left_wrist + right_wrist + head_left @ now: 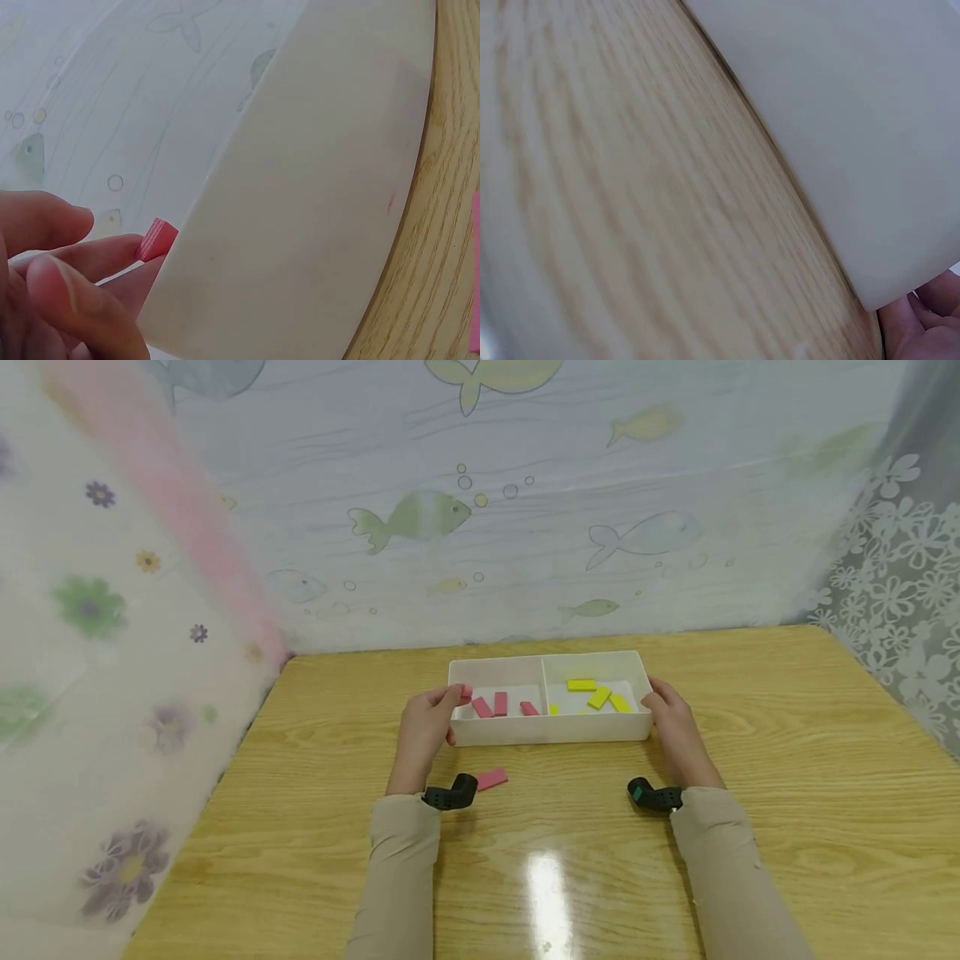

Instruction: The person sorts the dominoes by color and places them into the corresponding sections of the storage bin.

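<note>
A white two-compartment box (551, 732) rests on the table, pink blocks (500, 703) in its left compartment, yellow blocks (581, 685) in its right one. My left hand (424, 727) is at the box's left end, its fingertips holding a small pink block (467, 691) at the rim. In the left wrist view, that pink block (158, 240) sits against a fingertip beside the box wall (292, 195), which partly hides the fingers. My right hand (678, 731) grips the box's right end, thumb at the rim; the right wrist view shows only part of this hand (922, 330).
Another pink piece (492, 778) lies on the wooden table (570, 860) in front of the box, near the left wrist's black camera (452, 793). A fish-patterned curtain (525, 568) hangs behind the table, with a flowered one (112, 693) on the left.
</note>
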Available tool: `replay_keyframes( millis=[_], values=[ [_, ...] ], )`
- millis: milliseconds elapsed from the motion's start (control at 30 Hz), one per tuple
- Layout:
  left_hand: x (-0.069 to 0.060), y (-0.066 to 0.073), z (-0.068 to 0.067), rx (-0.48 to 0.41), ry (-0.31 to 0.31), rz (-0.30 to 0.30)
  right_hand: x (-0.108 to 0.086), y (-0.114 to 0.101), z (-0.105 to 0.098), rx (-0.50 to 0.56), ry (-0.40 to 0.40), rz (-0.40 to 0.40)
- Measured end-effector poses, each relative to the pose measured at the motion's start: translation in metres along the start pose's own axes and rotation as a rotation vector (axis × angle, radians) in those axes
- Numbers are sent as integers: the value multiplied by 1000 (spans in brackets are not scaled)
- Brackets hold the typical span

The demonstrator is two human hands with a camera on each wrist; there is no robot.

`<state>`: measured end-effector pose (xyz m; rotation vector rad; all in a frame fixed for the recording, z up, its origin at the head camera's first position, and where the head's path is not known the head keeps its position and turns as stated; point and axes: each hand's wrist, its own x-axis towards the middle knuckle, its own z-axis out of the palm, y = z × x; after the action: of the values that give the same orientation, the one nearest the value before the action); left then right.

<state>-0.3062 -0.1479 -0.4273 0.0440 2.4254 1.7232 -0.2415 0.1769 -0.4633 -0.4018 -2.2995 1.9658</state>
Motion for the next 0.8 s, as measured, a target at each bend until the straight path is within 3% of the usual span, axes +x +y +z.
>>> replay_keyframes(
  millis=[233,800],
  values=[
    [0,1,1,-5,-3,20,-1,-2,-1,3,-7,-8],
    [1,0,1,-49,-22,3,1,1,-2,17,-5,2]
  ],
)
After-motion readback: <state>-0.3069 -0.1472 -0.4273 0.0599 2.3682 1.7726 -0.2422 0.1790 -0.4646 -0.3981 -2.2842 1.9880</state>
